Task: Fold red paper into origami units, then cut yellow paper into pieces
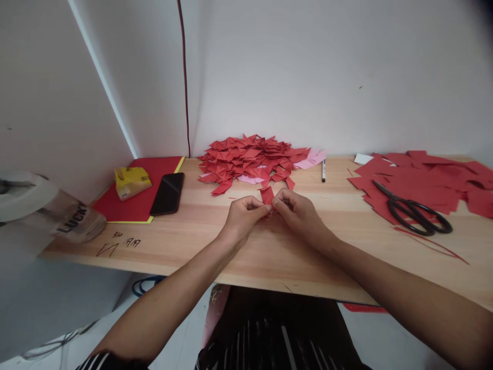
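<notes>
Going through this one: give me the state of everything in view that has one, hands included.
Left hand: closed, pinching the red paper piece
Right hand: closed, pinching the same piece
Red paper piece: held between both hands
Red pile: folded pieces, heaped
Red sheets: unfolded, loosely overlapping
Scissors: lying down, blades look closed
Marker: lying down, looks capped
Phone: screen dark
Jar: white lid on
Yellow packet: open or sealed, cannot tell

Paper (266, 194) was small, red, partly hidden; left hand (242, 218) and right hand (299, 213) pinched its near end.
</notes>
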### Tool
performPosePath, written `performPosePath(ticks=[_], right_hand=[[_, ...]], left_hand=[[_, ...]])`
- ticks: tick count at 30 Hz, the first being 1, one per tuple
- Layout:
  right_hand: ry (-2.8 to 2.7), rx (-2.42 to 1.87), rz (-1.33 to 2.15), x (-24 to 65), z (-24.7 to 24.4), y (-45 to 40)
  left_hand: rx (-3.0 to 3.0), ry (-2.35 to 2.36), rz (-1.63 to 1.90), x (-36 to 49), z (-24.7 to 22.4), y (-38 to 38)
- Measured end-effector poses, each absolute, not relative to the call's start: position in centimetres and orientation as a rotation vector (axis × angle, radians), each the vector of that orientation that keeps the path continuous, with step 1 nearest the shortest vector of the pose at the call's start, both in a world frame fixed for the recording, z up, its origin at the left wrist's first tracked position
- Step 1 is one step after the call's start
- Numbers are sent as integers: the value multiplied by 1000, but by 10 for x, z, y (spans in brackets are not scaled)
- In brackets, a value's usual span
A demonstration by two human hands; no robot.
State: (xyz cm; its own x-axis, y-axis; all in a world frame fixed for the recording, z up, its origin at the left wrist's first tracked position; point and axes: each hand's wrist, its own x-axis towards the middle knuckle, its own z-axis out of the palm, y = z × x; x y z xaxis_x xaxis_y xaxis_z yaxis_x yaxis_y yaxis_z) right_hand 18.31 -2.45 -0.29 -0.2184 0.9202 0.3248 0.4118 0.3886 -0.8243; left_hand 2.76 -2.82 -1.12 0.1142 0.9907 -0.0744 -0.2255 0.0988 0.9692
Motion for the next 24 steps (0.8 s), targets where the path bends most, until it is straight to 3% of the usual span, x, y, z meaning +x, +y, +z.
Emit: performPosePath(ticks=[11,24], right_hand=[[-1829,-1196,814,184,-5,-25],[-1944,-1235,707,190,-6,-23]], left_hand=[[890,877,1161,26,-12,-28],[1155,956,928,28,-12,-29]])
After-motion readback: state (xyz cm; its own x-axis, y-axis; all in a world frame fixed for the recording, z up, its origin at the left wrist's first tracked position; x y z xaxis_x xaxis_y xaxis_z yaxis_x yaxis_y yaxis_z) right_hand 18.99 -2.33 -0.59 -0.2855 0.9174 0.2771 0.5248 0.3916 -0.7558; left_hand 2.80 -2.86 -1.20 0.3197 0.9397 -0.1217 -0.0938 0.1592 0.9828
